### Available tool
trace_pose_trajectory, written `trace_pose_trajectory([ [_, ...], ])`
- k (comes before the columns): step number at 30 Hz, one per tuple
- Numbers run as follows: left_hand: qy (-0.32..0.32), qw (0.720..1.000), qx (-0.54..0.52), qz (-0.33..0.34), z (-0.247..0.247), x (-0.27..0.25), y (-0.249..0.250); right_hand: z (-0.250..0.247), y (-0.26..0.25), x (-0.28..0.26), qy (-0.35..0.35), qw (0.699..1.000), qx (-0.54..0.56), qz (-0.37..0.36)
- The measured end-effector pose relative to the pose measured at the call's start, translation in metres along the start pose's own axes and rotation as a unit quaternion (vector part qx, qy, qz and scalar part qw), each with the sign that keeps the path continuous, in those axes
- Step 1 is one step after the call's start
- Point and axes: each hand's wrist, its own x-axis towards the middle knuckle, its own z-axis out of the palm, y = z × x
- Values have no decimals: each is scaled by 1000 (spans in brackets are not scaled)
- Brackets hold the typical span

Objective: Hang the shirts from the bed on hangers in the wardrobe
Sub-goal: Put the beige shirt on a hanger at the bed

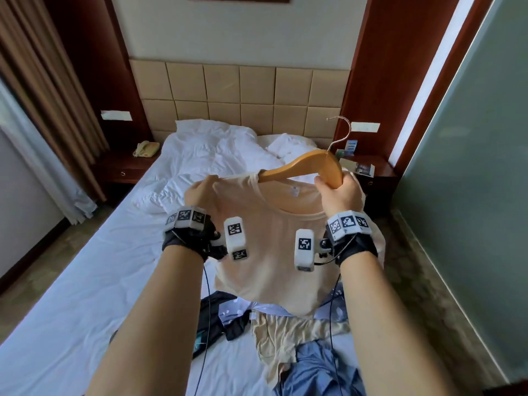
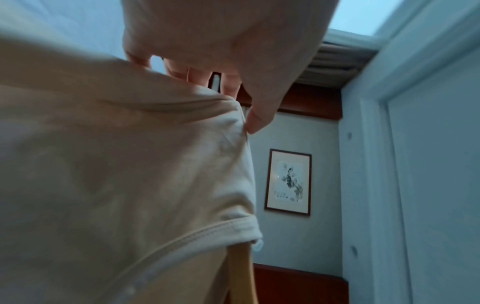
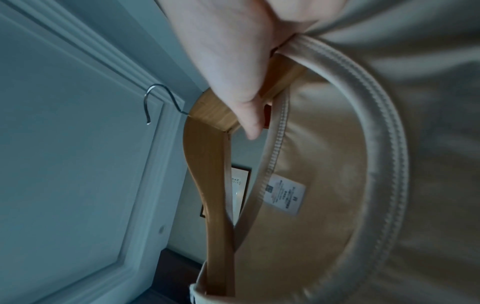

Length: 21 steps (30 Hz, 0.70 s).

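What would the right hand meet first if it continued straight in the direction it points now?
Probably nothing nearby. The right hand, gripping the wooden hanger and the beige shirt, points over the bed toward the headboard; depth is unclear.

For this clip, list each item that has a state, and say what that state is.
beige shirt: held up, one hanger arm inside its collar
hanger: tilted, partly in shirt
left hand: grips shirt shoulder
right hand: grips hanger and collar
clothes pile: loose on bed
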Motion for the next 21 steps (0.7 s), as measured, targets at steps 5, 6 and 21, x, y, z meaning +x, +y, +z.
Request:
trace_pose_trajectory([
  [5,28,996,-87,-3,3,-34,-30,-5,29,-21,52,998,9,22],
  [6,37,995,-96,-12,4,-39,-35,-7,34,-25,63,998,9,26],
  [21,35,997,-41,-55,10,-64,-64,-41,75,-40,76,994,-5,75],
])
